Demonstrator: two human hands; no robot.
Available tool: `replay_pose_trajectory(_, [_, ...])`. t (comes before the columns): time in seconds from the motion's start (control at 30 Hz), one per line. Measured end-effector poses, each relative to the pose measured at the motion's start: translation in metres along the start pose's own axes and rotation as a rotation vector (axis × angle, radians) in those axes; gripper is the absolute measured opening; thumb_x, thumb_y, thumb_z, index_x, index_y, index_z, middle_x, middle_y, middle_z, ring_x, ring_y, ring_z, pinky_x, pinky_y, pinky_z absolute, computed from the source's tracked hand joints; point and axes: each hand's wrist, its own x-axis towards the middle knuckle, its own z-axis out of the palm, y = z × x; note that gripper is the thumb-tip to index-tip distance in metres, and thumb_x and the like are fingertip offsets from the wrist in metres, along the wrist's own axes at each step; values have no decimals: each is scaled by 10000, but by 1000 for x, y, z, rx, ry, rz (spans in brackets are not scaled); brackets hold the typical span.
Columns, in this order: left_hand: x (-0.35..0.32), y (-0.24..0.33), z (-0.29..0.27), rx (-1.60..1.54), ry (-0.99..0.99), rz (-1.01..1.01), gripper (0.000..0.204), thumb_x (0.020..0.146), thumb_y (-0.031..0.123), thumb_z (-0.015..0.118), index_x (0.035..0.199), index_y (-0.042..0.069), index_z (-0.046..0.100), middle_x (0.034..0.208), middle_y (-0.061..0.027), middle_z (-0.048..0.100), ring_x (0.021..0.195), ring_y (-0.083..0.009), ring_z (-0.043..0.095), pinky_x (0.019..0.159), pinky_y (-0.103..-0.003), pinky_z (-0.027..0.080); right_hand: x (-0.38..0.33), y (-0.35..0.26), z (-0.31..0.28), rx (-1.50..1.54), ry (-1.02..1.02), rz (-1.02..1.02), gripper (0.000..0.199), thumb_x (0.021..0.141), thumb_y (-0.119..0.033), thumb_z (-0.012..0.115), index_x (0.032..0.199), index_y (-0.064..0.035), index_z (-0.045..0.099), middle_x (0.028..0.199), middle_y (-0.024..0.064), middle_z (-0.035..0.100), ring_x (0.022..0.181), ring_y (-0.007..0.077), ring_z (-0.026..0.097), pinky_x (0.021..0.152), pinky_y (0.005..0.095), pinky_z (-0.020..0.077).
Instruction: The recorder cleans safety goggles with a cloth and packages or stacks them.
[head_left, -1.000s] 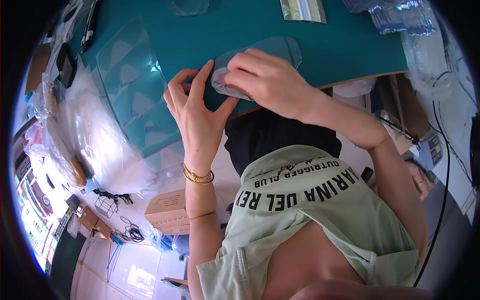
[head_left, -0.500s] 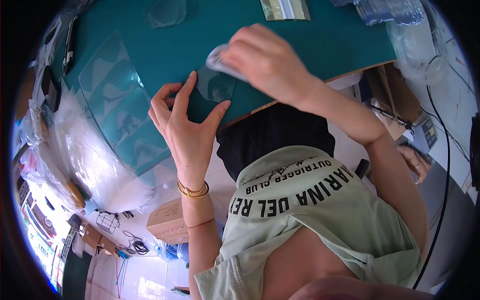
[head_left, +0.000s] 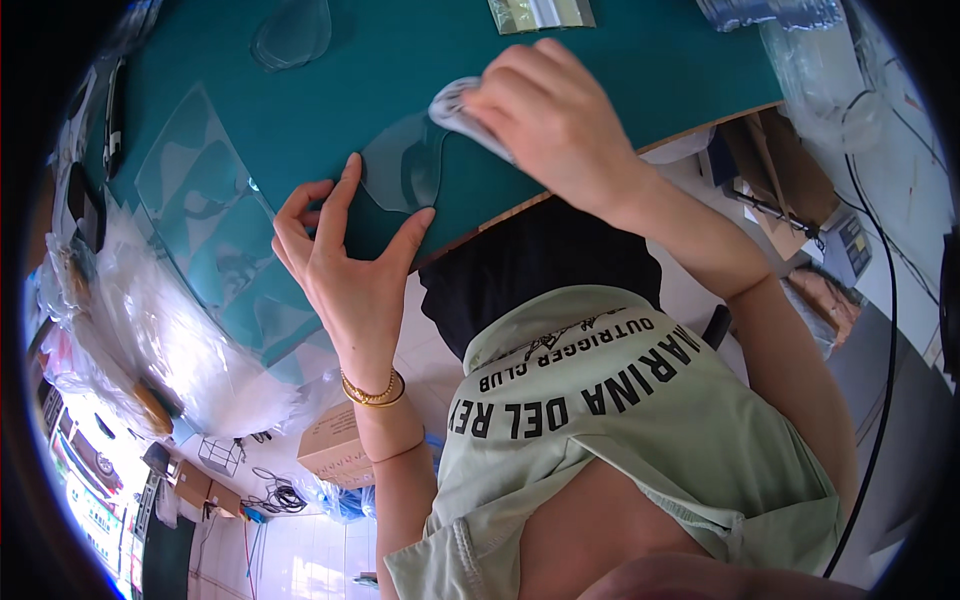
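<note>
A small clear film piece (head_left: 405, 165) with rounded edges lies flat on the green tabletop (head_left: 370, 60) near its front edge. My left hand (head_left: 345, 235) has its fingers spread, with a fingertip and the thumb tip at the piece's left and lower edges. Folded in the fingers of my right hand (head_left: 550, 115) is a white cloth (head_left: 462, 112), just off the piece's upper right edge. Whether the cloth touches the tabletop is hard to tell.
Another rounded clear piece (head_left: 292, 35) lies farther back. At left is a large clear plastic sheet (head_left: 200, 220), beside bunched clear bags (head_left: 150, 290) and a black pen (head_left: 114, 118). A flat gold-coloured packet (head_left: 540, 14) is at the back; clear plastic packaging (head_left: 775, 10) lies at far right.
My right hand has moved the cloth right, off the film piece, uncovering its upper part. My left hand keeps its place at the edge. The whole view has shifted slightly.
</note>
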Motion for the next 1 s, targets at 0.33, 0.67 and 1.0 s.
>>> replay_pose_trajectory(0.33, [4,-7,0,41,-7,9,663,597,228,914,1219,132,708,1149,-41,502,1000,-237,446,956,-390,403,-26,1,-25,49,-67,-57,213,719,15,786,902,-42,693,871,52,622,757,227,581,644,314,488])
replay_pose_trajectory(0.67, [-9,-8,-21,1,-10,117,480,801,158,783,1248,43,653,1223,-136,590,1050,-304,569,943,-388,457,-19,24,-35,-102,-6,181,88,850,-23,706,935,-25,683,916,97,646,814,249,637,695,317,524])
replay_pose_trajectory(1.0, [-29,-92,-101,-240,573,-295,205,925,79,646,1102,-10,697,974,-99,696,854,-116,663,724,-243,529,12,-18,-55,-157,69,87,233,882,-10,679,1101,-78,723,1071,66,662,948,230,616,811,341,490])
